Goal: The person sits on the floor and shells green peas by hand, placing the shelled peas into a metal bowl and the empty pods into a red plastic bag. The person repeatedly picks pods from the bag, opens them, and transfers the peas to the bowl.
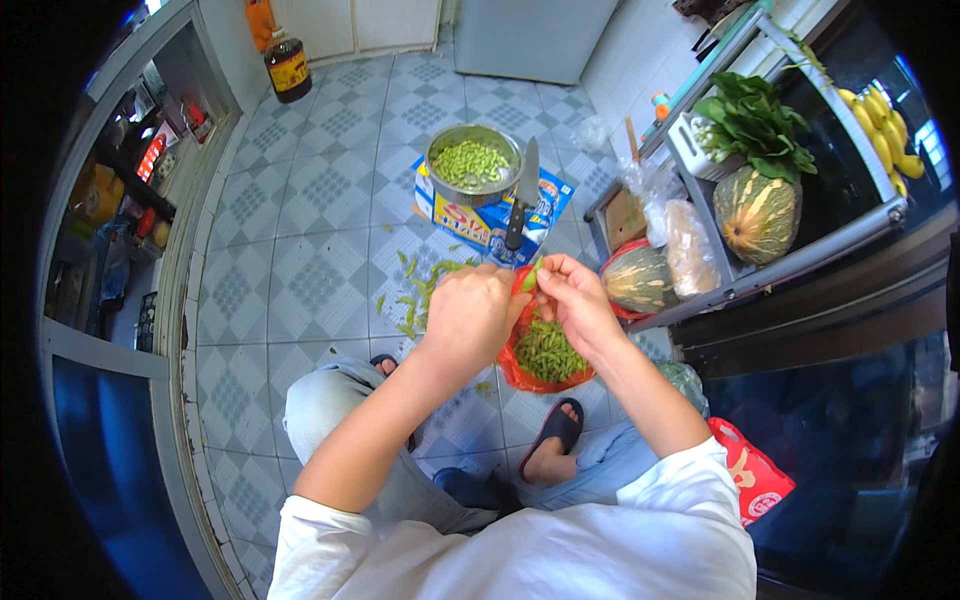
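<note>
A green soybean pod [532, 277] is pinched between the thumb and fingers of my right hand [574, 300]. Close beside it my left hand [471, 309] is curled, its back towards me; whatever its fingers may hold is hidden. Under my hands a red plastic bag [541, 385] stands open on the floor, filled with green pods [551, 352]. Beyond them a round metal pot [474, 198] contains shelled green beans [471, 162]. Loose pods or empty shells [409, 301] lie scattered on the tiles to the left of my left hand.
The pot rests on a printed cardboard piece [457, 214], beside a kitchen knife [528, 180]. At right, a metal rack [810, 247] carries a pumpkin [757, 214] and leafy greens [757, 124]; another pumpkin [637, 277] sits low. A large bottle [288, 67] stands far left.
</note>
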Demonstrator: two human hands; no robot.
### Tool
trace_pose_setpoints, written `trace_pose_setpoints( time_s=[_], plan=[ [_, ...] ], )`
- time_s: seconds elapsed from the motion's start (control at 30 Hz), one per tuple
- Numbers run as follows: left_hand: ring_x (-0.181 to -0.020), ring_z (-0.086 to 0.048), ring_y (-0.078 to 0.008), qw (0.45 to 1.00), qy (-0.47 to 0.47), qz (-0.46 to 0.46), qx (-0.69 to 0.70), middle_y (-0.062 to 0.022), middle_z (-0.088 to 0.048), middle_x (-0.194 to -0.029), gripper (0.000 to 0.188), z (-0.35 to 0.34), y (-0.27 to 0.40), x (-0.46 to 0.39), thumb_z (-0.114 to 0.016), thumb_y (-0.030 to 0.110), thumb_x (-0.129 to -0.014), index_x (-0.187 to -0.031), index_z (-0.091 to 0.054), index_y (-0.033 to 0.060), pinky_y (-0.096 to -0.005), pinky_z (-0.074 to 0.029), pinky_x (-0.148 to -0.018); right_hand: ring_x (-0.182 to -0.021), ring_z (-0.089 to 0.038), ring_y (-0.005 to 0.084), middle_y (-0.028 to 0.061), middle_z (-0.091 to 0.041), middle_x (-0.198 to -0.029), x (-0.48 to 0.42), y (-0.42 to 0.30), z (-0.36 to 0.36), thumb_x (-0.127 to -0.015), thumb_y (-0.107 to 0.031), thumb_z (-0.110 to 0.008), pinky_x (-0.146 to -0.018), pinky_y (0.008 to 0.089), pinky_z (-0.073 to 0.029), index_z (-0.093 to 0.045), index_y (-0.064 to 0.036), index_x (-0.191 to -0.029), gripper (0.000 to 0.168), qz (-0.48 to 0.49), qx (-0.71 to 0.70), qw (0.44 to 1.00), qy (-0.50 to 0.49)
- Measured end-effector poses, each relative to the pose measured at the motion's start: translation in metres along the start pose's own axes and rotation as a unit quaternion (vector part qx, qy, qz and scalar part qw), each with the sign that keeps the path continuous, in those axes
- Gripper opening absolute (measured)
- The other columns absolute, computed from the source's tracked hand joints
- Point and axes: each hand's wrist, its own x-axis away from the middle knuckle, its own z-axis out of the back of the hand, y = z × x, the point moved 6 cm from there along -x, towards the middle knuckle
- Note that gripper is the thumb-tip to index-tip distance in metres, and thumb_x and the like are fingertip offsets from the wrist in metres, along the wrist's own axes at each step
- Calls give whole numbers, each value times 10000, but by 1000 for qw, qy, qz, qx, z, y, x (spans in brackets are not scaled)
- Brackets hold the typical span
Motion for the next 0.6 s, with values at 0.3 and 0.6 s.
trace_pose_setpoints(
  time_s=[0.3,0.6],
  plan=[
    [-711,-647,-305,986,-56,48,147,-173,-652,-756,176,5,5,-2,-633,155,-782,-819,-654,-16,-379,-499,-638,-633,-517,92,12,-554,-824,55,-70,-37,-840,-44,-621,-535,204,-427,-582,-35,-1033,198,373,396,837,59],
    [-760,-630,-116,939,-48,98,326,-99,-685,-787,184,3,-10,-1,-646,114,-828,-897,-664,-56,-278,-505,-687,-652,-525,65,-7,-560,-778,30,-28,-5,-847,-87,-655,-576,202,-427,-587,-25,-903,107,217,242,945,20]
  ],
)
